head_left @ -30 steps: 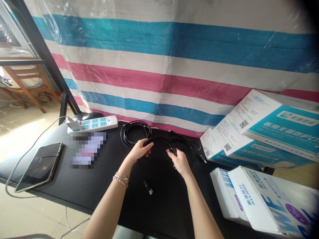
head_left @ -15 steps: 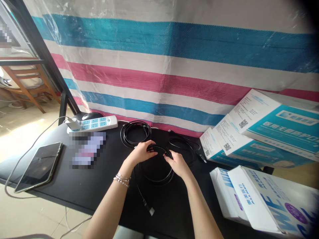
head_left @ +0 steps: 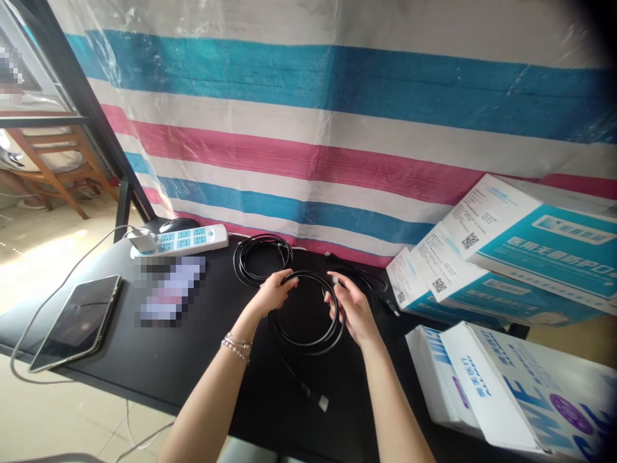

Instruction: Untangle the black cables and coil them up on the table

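Observation:
A coiled black cable (head_left: pixel 308 350) is held between my two hands above the black table (head_left: pixel 193 360). My left hand (head_left: pixel 276 292) is closed around the coil's left side. On the right side, my right hand (head_left: pixel 351 305) grips the loops with bent fingers, and a small pale piece shows at its fingertips. One cable end with a light-coloured plug (head_left: pixel 322 403) hangs toward the table's front. Behind my left hand lies another black cable coil (head_left: pixel 241 270). A further black cable (head_left: pixel 376 283) lies behind my right hand, partly hidden by it.
A white power strip (head_left: pixel 202 239) with a charger plugged in sits at the back left. Nearer are a tablet (head_left: pixel 77 325) and a blurred-out flat item (head_left: pixel 173 289). Stacked blue-white boxes (head_left: pixel 530 257) and white boxes (head_left: pixel 491 379) stand right. A striped sheet (head_left: pixel 313 128) hangs behind.
My right hand has shifted slightly right and turned, its fingers now raised at the coil's edge. The coil looks rounder and lifted, and the hanging plug end has swung right.

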`<state>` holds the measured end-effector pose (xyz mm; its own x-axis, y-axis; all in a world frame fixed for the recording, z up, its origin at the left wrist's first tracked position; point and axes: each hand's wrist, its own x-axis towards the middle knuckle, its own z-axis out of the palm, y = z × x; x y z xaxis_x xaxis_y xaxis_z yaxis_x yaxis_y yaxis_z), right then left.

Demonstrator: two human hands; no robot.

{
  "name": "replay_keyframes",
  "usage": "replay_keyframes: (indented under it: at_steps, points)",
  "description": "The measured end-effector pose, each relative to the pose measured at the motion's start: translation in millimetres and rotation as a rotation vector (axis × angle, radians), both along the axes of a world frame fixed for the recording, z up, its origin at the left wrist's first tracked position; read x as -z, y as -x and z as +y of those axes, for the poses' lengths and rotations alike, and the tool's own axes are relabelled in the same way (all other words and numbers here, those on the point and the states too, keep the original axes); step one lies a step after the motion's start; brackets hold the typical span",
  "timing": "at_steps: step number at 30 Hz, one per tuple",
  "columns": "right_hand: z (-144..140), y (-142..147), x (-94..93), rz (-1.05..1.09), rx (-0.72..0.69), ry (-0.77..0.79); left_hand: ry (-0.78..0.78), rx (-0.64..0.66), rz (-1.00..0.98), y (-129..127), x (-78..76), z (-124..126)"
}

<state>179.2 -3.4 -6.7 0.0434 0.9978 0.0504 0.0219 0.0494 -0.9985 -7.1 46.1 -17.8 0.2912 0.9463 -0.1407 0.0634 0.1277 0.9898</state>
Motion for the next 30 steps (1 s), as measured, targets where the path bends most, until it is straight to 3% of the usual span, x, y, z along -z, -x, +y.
replay_keyframes:
  at_steps: [2,5,9,13,16,19,22,26,30]
  points:
    - [2,-3,0.5,0.094,0.042,0.019,0.062,0.012,-0.124,0,-0.4,1]
    - [5,-4,5.4,0.036,0.022,0.083,0.078,-0.047,-0.266,1,-2.1,2]
    - [2,10,13.7,-0.199,-0.254,0.17,0.073,-0.214,-0.356,-2,-3.6,3]
    - [-7,32,18.1,-0.26,-0.371,0.092,0.046,-0.372,-0.401,-7,-2.0,4]
    - [-8,40,19.7,-0.094,-0.341,-0.034,0.013,-0.453,-0.44,-10,-0.4,4]
    - [-6,41,19.4,0.125,-0.184,-0.148,-0.019,-0.482,-0.475,-13,0.0,3]
    - [-5,42,15.5,0.315,-0.075,-0.174,-0.05,-0.437,-0.48,-15,0.1,1]
    - [-5,38,9.4,0.618,-0.031,-0.068,-0.084,-0.281,-0.333,-13,-0.4,-1]
    - [-2,28,7.2,0.752,0.063,0.045,0.061,-0.058,-0.257,-3,-3.5,0]
